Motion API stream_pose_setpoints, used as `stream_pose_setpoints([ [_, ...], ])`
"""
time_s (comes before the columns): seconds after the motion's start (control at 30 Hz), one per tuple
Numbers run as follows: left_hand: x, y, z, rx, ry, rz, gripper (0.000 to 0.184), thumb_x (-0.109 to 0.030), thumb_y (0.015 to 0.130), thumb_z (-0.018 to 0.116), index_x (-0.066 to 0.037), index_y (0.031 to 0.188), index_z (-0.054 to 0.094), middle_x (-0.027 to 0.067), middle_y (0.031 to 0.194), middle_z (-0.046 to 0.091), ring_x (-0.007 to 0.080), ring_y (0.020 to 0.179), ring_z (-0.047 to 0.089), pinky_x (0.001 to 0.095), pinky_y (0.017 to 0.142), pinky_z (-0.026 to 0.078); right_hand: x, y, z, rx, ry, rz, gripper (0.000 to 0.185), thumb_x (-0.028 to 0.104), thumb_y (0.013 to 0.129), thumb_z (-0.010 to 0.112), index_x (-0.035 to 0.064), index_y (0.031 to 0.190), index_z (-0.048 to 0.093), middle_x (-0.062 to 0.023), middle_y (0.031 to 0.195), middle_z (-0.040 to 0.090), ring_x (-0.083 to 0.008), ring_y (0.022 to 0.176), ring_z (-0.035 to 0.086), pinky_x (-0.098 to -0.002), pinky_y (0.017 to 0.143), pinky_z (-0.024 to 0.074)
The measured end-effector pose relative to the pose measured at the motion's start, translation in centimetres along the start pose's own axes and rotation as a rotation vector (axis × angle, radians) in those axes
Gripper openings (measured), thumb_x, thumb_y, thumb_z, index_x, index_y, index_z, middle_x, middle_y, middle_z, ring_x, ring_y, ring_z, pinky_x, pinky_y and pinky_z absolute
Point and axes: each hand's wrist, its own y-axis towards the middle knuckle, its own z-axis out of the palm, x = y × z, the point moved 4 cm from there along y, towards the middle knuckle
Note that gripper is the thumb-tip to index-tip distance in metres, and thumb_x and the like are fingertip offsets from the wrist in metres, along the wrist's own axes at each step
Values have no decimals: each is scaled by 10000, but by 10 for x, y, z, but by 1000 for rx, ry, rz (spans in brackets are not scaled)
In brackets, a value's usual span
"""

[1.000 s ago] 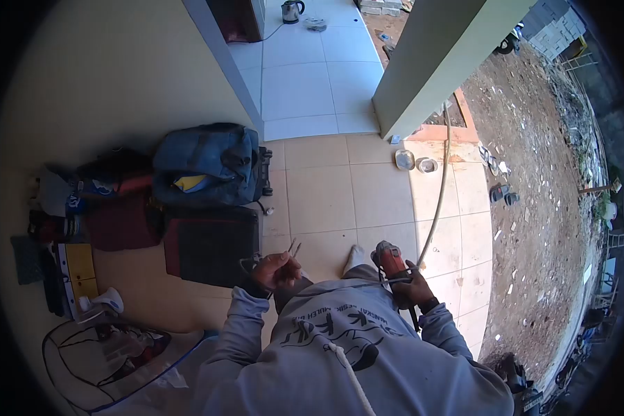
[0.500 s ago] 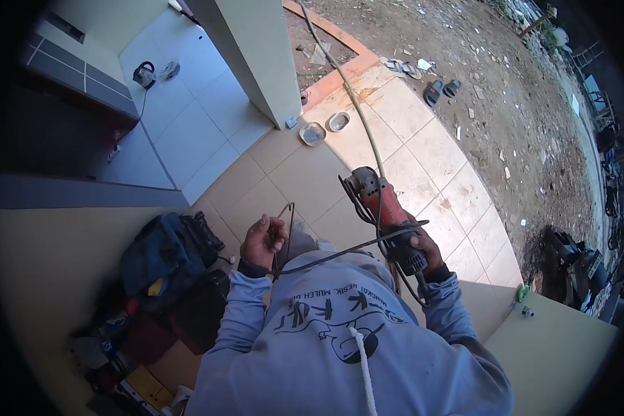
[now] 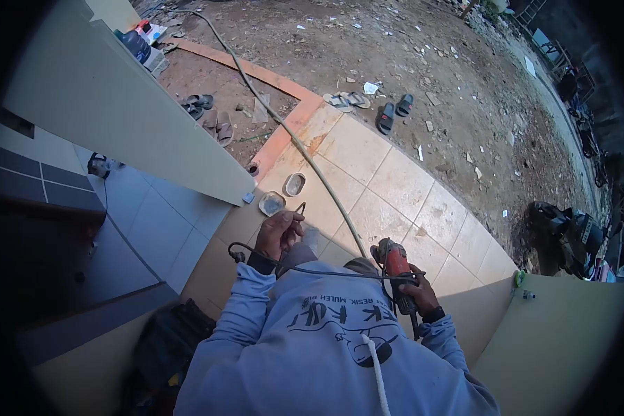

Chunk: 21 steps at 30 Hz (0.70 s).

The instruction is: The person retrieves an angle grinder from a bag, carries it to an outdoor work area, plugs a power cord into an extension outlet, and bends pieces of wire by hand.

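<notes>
My right hand (image 3: pixel 421 294) is wrapped round the black rear body of a red and black angle grinder (image 3: pixel 397 264), its head pointing away from me. A dark power cord (image 3: pixel 319 272) runs from the grinder across my front to the left. My left hand (image 3: pixel 279 234) has its fingers curled closed on part of this cord, and a short bend of it sticks up past the fingertips. By my left wrist the cord loops round to what looks like its plug (image 3: pixel 238 256).
A thick hose (image 3: pixel 305 149) crosses the tiled floor (image 3: pixel 395 182) ahead. Two small containers (image 3: pixel 272 203) stand near the pillar base (image 3: pixel 236 186). Sandals (image 3: pixel 386 118) lie on the dirt beyond the tile edge. A dark bag (image 3: pixel 168 347) sits at lower left, and a low wall (image 3: pixel 541 347) at right.
My view has swung left and outward, showing more of the yard. My left hand has turned and closed further on the cord. The grinder stays in my right hand, now lower and nearer my body.
</notes>
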Motion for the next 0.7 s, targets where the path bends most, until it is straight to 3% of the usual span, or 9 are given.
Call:
stream_pose_setpoints([
  [0.1,-24,60,32,133,368,-99,349,-356,920,512,-31,975,628,42,721,621,46,497,472,178,449,369,26,-5,-3,-69,170,-15,842,146,646,669,3,1373,270,-163,1101,545,-242,942,587,-330,823,481],
  [0.2,-31,116,58,305,494,-163,337,-337,920,512,-30,987,632,20,718,618,34,497,455,170,458,370,33,9,-12,-165,313,-27,821,129,648,658,4,1366,279,-165,1108,541,-242,932,586,-335,818,487],
  [0.3,-34,170,80,324,544,-174,316,-320,915,519,-32,972,635,10,714,618,29,497,448,170,460,374,50,45,-23,-205,437,-74,796,119,654,644,4,1357,290,-165,1109,541,-241,932,582,-335,806,493],
  [0.5,-36,276,116,191,551,-112,350,-306,920,496,12,889,640,19,655,605,33,482,447,180,448,376,110,157,-99,-124,374,-59,777,136,663,643,5,1350,305,-155,1104,552,-227,948,579,-329,808,488],
  [0.53,-33,293,118,133,559,-87,400,-362,915,496,8,890,646,16,676,610,34,498,452,196,446,367,128,171,-114,-119,384,-57,790,140,663,653,-7,1353,297,-147,1088,554,-223,948,576,-331,812,485],
  [0.7,-81,363,186,25,472,-15,397,-350,943,467,8,909,635,27,637,581,24,465,405,178,442,328,215,241,-202,-84,211,-102,822,132,657,680,-13,1362,283,-130,1062,555,-219,938,575,-322,826,478],
])
